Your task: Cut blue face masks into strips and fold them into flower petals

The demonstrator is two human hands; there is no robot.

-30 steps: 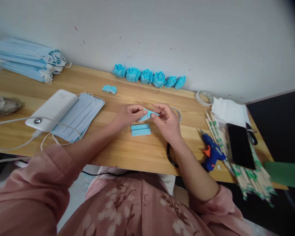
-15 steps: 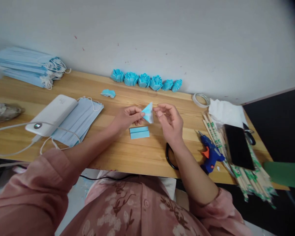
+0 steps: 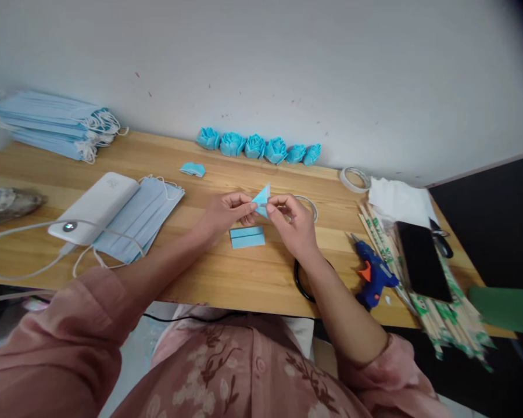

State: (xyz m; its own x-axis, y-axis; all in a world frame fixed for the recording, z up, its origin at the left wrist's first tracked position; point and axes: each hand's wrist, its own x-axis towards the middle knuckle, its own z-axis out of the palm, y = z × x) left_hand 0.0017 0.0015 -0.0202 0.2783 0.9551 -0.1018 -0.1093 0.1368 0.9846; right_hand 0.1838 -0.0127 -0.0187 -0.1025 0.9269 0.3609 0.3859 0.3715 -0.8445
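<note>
A light-blue piece of folded mask fabric (image 3: 260,197), roughly triangular with a pale edge, is held up over the table between both hands. My left hand (image 3: 230,210) pinches its left corner between thumb and fingers. At its right edge, my right hand (image 3: 293,223) closes thumb and fingertips on the pale border. Just below lies a flat blue strip (image 3: 247,237) with a dark crease line. A small folded blue piece (image 3: 192,169) rests farther back to the left. Behind my right hand, part of a white tape roll (image 3: 308,204) shows.
Several blue fabric flowers (image 3: 255,146) line the wall. Masks (image 3: 47,119) are stacked at back left, near a white power bank (image 3: 93,206). On the right are a blue glue gun (image 3: 372,273), a black phone (image 3: 423,261), wrapped chopsticks (image 3: 383,238) and another tape roll (image 3: 355,179).
My right hand has moved left and now grips the right edge of the folded fabric. A tape roll has come into sight behind that hand. My left hand keeps its pinch.
</note>
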